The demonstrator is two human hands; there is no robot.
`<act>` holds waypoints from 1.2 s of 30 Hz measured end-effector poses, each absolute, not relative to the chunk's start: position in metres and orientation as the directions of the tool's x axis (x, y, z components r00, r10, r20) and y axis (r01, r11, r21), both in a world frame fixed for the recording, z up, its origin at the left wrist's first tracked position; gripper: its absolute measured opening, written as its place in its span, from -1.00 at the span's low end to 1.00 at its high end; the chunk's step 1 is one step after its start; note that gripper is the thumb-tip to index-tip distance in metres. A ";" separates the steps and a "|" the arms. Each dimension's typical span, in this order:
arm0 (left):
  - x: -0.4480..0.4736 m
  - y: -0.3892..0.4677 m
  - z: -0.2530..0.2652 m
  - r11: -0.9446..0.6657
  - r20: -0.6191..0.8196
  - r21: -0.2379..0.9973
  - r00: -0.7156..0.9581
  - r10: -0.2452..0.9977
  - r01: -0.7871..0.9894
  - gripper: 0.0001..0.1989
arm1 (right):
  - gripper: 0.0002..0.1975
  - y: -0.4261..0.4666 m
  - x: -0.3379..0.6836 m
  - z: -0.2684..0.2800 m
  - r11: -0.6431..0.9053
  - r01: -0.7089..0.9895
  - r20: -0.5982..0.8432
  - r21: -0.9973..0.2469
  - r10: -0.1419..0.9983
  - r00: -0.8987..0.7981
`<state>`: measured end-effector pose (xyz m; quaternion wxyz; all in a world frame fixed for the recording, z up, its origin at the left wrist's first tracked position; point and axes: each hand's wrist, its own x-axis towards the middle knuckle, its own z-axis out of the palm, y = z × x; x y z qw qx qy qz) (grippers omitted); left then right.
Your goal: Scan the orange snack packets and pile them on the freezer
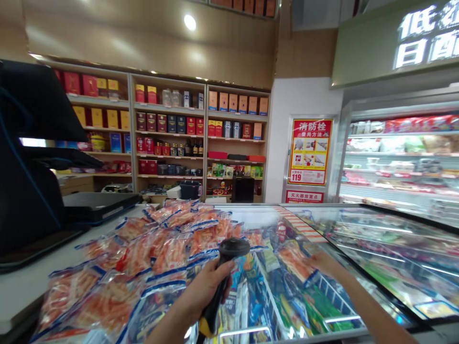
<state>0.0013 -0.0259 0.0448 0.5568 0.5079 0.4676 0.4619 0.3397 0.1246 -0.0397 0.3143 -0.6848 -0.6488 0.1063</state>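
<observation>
From head height, the camera faces forward and down across the near freezer [258,216] toward farther shelves [205,143].

Left hand [211,282] wraps round a scanner [234,247], right hand [322,263] at the edge of a bag [294,259] over the freezer [258,215], more bags [172,251] heaped leftward, boxes [233,102] behind!

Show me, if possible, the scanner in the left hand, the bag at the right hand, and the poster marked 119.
Scanner [215,302], head view: its dark handle.
Bag [294,260], head view: its clear plastic side.
Poster [310,152], head view: its yellow middle part.
</observation>
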 end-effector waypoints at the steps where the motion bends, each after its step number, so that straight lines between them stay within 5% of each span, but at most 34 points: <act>1: 0.001 -0.028 0.045 0.061 -0.055 0.997 0.133 0.990 -0.038 -0.69 | -0.67 0.121 0.338 -0.040 0.052 0.788 0.229 -0.613 0.967 0.114; 3: 0.002 -0.030 0.046 0.065 -0.059 0.997 0.142 0.988 -0.034 -0.69 | -0.73 0.113 0.333 -0.038 0.094 0.706 0.233 -0.702 0.967 0.102; 6: 0.006 -0.032 0.051 0.050 -0.041 0.998 0.203 0.978 -0.041 -0.71 | -0.72 0.104 0.319 -0.034 0.164 0.612 0.445 -0.774 0.828 0.341; 12: 0.014 -0.040 0.067 -0.015 0.029 0.999 0.312 0.950 -0.046 -0.71 | -0.70 0.097 0.271 -0.033 0.309 0.609 0.632 -0.730 0.644 0.431; 27: 0.003 -0.054 0.074 -0.024 0.051 0.995 0.284 0.957 -0.100 -0.70 | -0.74 0.081 0.215 -0.033 0.369 0.564 0.632 -0.739 0.671 0.389; 36: -0.029 -0.052 0.056 -0.020 0.033 0.994 0.123 0.992 -0.104 -0.71 | -0.74 0.077 0.191 -0.041 0.214 0.631 0.521 -0.746 0.777 0.353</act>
